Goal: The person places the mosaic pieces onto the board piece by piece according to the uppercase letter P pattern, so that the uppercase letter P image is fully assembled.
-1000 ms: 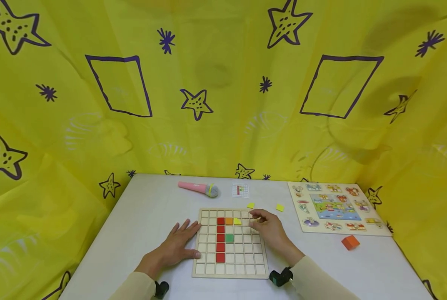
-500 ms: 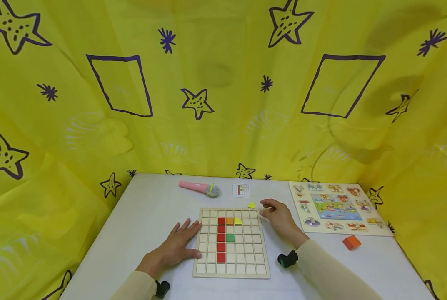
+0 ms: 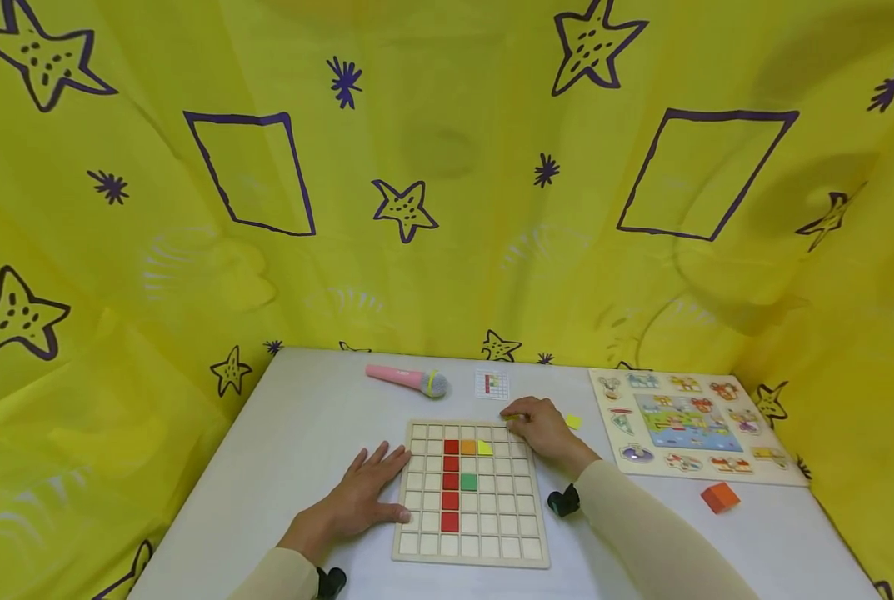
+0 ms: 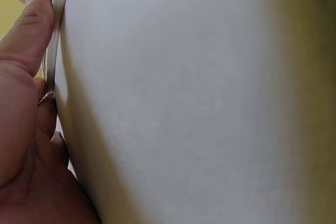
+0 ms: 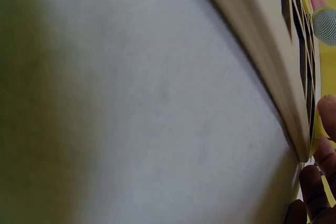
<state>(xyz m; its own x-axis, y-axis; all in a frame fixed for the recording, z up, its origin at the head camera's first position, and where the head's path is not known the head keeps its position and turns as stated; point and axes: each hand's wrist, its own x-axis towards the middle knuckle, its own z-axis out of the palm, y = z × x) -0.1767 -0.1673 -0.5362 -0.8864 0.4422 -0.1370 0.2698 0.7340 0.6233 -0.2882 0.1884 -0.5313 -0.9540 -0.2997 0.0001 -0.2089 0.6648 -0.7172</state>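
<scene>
A light wooden grid board [image 3: 469,546] lies on the white table. Its cells hold a column of several red tiles [image 3: 450,501], an orange tile [image 3: 468,447], a yellow tile with a cut corner [image 3: 484,448] and a green tile [image 3: 468,482]. Along the board's left edge rests my left hand [image 3: 360,496], fingers spread, thumb on the rim. My right hand [image 3: 544,429] is just past the far right of the board, thumb and fingertips pinching a small yellow piece [image 3: 510,417], mostly hidden by the fingers. Another yellow piece [image 3: 573,422] lies beyond that hand.
A small card with a printed grid [image 3: 492,384] lies behind the board, beside a pink toy microphone [image 3: 407,379]. At the right are a wooden picture puzzle [image 3: 697,427] and an orange block [image 3: 720,497]. A yellow patterned curtain [image 3: 447,275] hangs behind the table.
My right hand moved right off the board, then back left to the yellow piece behind the board's edge, and took hold of it. My left hand stays put.
</scene>
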